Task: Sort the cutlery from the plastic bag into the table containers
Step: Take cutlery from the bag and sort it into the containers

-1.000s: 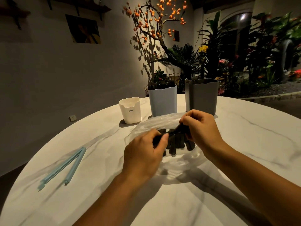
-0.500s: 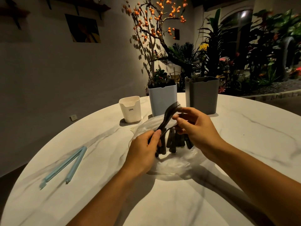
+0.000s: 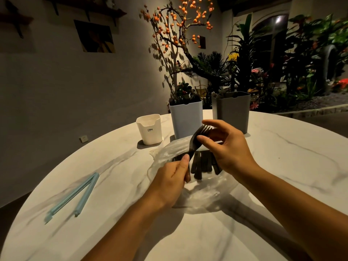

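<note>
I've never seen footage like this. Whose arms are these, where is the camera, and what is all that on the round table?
There is no machine here: the arms belong to a person wearing a wide-angle camera on the head, so you look down at the hands as that person does. The left hand grips the handle end of a black fork, and the right hand pinches it near the prongs. Below them a clear plastic bag lies on the marble table with more dark cutlery handles inside. Behind it stand a small white container, a taller pale blue container and a grey container. To the left lies a pale blue bag clip, open.
</note>
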The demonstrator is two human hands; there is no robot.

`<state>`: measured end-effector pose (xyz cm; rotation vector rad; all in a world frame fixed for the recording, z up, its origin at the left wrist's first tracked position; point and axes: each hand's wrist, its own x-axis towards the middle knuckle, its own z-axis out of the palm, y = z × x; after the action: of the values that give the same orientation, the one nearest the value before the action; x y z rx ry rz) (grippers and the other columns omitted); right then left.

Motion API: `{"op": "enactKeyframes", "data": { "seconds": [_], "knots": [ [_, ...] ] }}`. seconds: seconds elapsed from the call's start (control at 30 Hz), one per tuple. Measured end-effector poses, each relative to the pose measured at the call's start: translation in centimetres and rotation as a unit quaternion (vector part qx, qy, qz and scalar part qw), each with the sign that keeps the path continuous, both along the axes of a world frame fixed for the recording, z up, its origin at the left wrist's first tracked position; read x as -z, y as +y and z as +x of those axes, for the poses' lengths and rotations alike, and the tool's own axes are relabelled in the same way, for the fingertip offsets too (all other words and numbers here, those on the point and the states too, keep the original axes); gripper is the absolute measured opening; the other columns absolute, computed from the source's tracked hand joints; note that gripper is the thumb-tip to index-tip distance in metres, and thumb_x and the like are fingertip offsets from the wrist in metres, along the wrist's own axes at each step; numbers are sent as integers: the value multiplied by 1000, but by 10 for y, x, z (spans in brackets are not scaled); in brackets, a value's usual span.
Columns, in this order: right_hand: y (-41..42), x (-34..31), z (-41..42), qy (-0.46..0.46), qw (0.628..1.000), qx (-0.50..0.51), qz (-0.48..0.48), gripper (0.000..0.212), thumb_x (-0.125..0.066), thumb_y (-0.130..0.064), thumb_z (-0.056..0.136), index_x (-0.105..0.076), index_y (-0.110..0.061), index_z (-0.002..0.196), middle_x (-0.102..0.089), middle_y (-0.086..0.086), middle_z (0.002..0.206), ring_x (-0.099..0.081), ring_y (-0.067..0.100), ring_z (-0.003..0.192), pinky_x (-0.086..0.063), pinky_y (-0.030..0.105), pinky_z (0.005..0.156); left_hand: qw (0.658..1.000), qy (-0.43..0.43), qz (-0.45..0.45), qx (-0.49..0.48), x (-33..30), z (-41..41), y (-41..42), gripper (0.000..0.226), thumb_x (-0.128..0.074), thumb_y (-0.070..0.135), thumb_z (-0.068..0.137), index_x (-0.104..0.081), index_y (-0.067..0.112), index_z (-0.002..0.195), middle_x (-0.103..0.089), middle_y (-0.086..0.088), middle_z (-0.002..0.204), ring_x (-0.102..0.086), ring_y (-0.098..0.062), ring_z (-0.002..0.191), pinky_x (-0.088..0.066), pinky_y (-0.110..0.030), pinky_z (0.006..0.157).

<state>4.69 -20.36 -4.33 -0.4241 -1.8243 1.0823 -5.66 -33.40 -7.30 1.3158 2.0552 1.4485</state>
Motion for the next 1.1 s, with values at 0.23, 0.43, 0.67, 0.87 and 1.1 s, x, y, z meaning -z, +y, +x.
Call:
{"op": "enactKeyframes", "data": {
  "seconds": [0.23, 0.43, 0.67, 0.87, 1.1],
  "knots": [
    [-9, -21, -7, 26, 999, 12, 40, 33, -66, -11, 91, -60, -36, 113, -67, -8, 105, -66, 6, 96, -56, 14, 75, 995, -4, 94, -36, -6, 12, 5, 30, -36, 49, 93, -58, 29, 92, -62, 0, 86, -62, -19, 84, -53, -15, 72],
    [-2, -54, -5, 12, 999, -20, 49, 33, -64, -10, 92, -61, -31, 118, -68, -2, 110, -70, 12, 94, -60, 28, 78, 990, -4, 120, -68, -32, 16, 9, 38, -36, 58, 81, -56, 27, 78, -57, 4, 70, -58, -17, 68, -47, -9, 61],
    [9, -103, -11, 27, 995, -44, 88, 38, -55, 4, 93, -55, -29, 113, -64, -1, 108, -63, 7, 99, -57, 17, 71, 987, -18, 149, -57, -72, 14, 31, 33, -36, 47, 97, -53, 24, 81, -54, 0, 74, -52, -11, 71, -45, -15, 66],
    [27, -129, -22, 33, 992, -14, 119, 39, -55, 7, 91, -55, -24, 116, -63, 2, 101, -66, 9, 89, -58, 18, 68, 992, -27, 114, -45, -97, -1, 51, 43, -33, 49, 101, -57, 15, 89, -61, -12, 90, -59, -26, 87, -53, -31, 78],
    [75, -155, -36, 92, 965, 171, 176, 36, -56, 5, 90, -53, -19, 115, -59, 1, 105, -61, 12, 90, -55, 15, 71, 970, 205, -3, -134, -103, -62, 72, 35, -32, 33, 106, -41, 28, 140, -45, 5, 145, -43, -15, 129, -41, -33, 104]
  ]
}}
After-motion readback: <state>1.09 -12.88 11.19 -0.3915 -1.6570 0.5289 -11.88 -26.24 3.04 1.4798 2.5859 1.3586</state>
